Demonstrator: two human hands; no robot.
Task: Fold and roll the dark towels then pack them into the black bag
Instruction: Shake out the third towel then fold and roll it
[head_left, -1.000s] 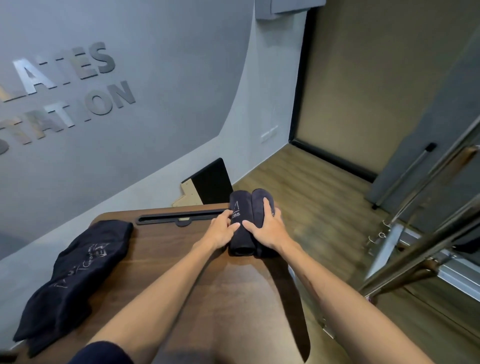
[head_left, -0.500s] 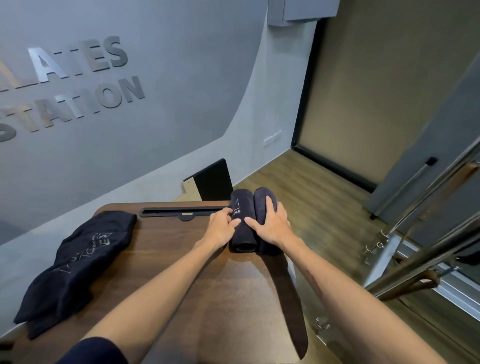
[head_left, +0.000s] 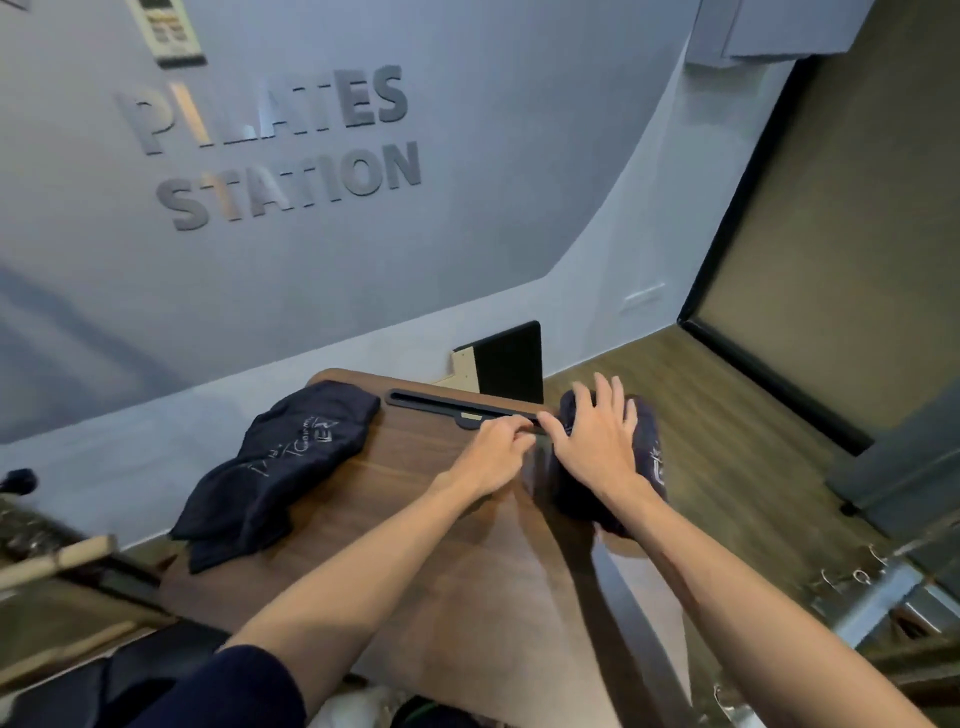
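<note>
Head view: we see the right hand (head_left: 597, 441) laid flat, fingers straight and spread, pressing on the rolled towels (head_left: 641, 457) at the right edge of the wooden table (head_left: 415, 519); we count two rolls, though blur leaves this uncertain. Left hand (head_left: 498, 452) has fingers curled, touching the near roll's edge; grip unclear. One loose dark towel (head_left: 280, 467) lies far left. Both forearms extend forward

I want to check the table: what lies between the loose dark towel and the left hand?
In the head view, only bare wooden tabletop lies between the loose towel and the left hand; the black slot runs just behind.
</note>
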